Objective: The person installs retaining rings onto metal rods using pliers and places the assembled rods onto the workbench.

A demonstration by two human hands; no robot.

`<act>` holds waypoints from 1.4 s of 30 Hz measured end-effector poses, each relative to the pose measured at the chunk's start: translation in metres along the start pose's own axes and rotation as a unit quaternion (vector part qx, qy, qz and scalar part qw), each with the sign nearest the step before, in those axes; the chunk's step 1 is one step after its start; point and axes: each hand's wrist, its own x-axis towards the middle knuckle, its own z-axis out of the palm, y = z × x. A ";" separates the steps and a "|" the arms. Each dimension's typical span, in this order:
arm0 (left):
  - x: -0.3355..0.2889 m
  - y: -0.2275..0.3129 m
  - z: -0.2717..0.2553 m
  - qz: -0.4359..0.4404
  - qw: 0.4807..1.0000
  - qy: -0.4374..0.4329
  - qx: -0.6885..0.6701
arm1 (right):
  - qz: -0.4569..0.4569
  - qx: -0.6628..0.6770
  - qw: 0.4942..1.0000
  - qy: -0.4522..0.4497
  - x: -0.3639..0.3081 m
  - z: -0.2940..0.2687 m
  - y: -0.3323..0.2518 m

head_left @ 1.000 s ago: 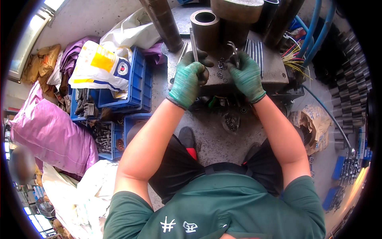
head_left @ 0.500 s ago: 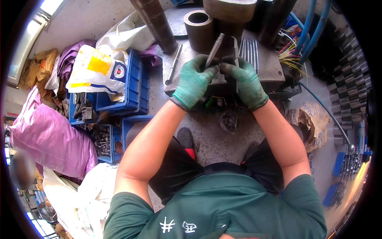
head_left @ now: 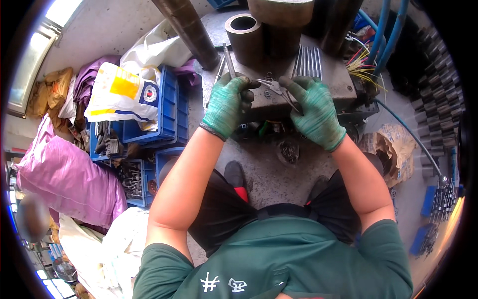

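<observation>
My left hand (head_left: pixel 223 105), in a green glove with dark fingertips, is closed around a slim metal rod (head_left: pixel 229 62) that points away from me. Its thumb and forefinger reach toward the tips of a pair of pliers (head_left: pixel 275 87). My right hand (head_left: pixel 316 113), gloved alike, grips the pliers by the handles, their jaws turned left. Whether the left fingertips also pinch something small is too fine to tell. A second rod (head_left: pixel 219 71) lies on the metal block (head_left: pixel 328 94), partly behind my left hand. Several similar rods (head_left: pixel 309 62) lie side by side beyond my right hand.
A thick metal tube (head_left: pixel 244 42) and heavy columns (head_left: pixel 186 30) stand at the block's far side. Below the block is a clear bag of small parts (head_left: pixel 288 152). Blue crates (head_left: pixel 169 107) stand left; a torn paper sack (head_left: pixel 398 154) and blue hoses (head_left: pixel 391 35) are right.
My left hand has moved left with the rod, and my right hand slightly right. The pliers, upright before, now lie crosswise with their jaws toward my left hand.
</observation>
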 end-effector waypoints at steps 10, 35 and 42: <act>-0.002 -0.004 0.005 -0.006 0.999 0.010 -0.035 | -0.037 -0.024 0.999 0.008 0.002 0.001 0.000; -0.015 0.001 -0.003 0.210 0.916 -0.034 0.341 | 0.227 0.259 0.927 -0.146 0.004 -0.040 0.038; -0.021 0.008 -0.002 0.143 0.932 -0.130 0.308 | 0.213 0.239 0.912 -0.257 0.012 -0.057 0.030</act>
